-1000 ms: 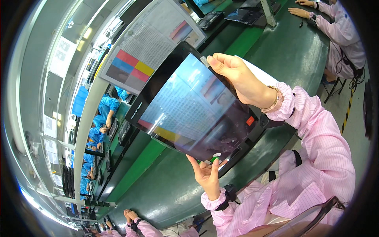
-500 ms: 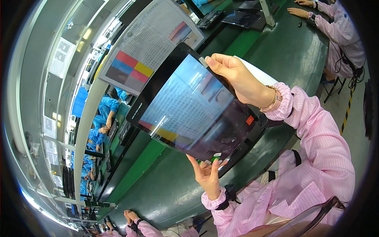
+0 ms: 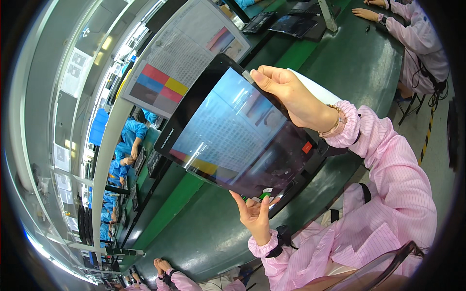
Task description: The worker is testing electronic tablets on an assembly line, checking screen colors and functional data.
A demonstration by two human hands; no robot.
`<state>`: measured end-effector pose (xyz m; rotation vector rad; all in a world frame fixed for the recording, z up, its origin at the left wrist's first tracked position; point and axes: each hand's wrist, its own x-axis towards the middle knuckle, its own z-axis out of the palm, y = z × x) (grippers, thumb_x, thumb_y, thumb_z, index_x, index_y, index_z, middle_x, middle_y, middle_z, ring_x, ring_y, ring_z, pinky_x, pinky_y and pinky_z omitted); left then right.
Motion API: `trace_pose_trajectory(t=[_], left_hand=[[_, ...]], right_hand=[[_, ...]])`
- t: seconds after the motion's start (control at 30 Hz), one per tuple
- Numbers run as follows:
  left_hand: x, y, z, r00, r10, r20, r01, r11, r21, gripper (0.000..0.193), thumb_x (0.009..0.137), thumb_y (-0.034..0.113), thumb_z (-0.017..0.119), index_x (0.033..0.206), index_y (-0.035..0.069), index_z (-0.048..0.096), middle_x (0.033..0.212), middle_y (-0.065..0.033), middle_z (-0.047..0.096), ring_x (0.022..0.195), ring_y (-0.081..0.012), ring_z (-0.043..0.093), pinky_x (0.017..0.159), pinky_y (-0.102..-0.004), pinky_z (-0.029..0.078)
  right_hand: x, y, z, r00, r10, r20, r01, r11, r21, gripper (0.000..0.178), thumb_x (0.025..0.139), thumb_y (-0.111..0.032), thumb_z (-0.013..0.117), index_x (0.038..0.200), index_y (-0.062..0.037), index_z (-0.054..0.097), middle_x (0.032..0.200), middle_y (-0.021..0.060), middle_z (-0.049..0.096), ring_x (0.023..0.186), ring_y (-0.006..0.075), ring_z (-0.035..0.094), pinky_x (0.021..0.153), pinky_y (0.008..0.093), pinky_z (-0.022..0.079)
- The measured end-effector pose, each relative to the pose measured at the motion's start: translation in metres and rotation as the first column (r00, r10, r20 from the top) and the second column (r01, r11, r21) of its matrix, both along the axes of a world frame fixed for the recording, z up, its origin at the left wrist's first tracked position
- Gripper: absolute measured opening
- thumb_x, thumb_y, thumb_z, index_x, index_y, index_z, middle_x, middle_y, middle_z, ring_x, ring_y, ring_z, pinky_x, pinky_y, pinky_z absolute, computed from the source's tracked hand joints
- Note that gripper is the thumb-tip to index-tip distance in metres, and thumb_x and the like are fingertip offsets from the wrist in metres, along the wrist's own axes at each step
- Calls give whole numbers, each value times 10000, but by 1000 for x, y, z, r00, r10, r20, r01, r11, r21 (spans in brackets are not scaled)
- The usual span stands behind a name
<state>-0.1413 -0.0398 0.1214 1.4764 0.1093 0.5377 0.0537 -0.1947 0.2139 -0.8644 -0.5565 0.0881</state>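
Note:
A black tablet (image 3: 228,131) is held up, tilted, between my two hands. Its lit screen shows a chart picture with text and colour patches, and a small red button lies near one corner. My right hand (image 3: 296,97) is closed on the upper right edge, thumb in front beside a small grey tab (image 3: 248,76); its other fingers are mostly hidden behind. At the lower edge, my left hand (image 3: 255,218) grips the tablet with thumb and fingers, partly covered by it. Behind the tablet stands a printed chart (image 3: 170,60) with text and coloured blocks.
Below the tablet runs a green worktable (image 3: 208,233). A white sheet-like thing (image 3: 315,87) lies beyond my right hand. Dark flat panels (image 3: 293,24) sit at the far side. Co-workers in pink (image 3: 422,39) and in blue (image 3: 131,133) work nearby, beyond a pale post (image 3: 104,160).
Both hands keep their grip, and the tablet has barely moved. A dark panel at the far side has shifted slightly left and nearer.

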Motion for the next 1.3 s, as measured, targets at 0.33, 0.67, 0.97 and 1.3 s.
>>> trace_pose_trajectory(t=[0.33, 0.67, 0.97, 1.3], left_hand=[[0, -1, 2, 999, 6, -47, -6, 1000, -4, 849, 832, -111, 549, 1483, 148, 70, 902, -64, 549, 768, -131, 551, 697, -421, 603], [-2, 0, 2, 1000, 3, -15, -3, 1000, 14, 853, 830, -115, 548, 1483, 152, 67, 823, -32, 505, 753, -119, 541, 720, -423, 598], [-4, 5, -3, 997, -67, 30, 67, 998, 6, 842, 837, -139, 538, 1477, 85, 38, 984, -122, 582, 862, -151, 575, 817, -392, 558], [-3, 6, -6, 1000, -1, -7, 1, 998, 59, 865, 827, -116, 553, 1485, 152, 60, 805, -19, 500, 739, -102, 527, 718, -405, 585]], right_hand=[[-2, -3, 1, 1000, 5, 29, -5, 1000, -5, 297, 973, -315, 494, 952, -37, 597, 871, -21, 607, 785, 22, 520, 737, 192, 441], [-3, -4, 2, 999, 14, 40, -13, 1000, -19, 285, 971, -310, 499, 963, -44, 601, 895, -23, 612, 806, 21, 523, 750, 190, 438], [-3, -4, 1, 999, 17, 36, -16, 1000, -22, 287, 971, -311, 499, 960, -42, 601, 910, -23, 606, 832, 23, 516, 770, 192, 428], [-3, -4, 1, 999, 26, 36, -25, 1000, -15, 292, 971, -314, 498, 960, -41, 602, 894, -20, 613, 805, 24, 528, 752, 194, 441]])
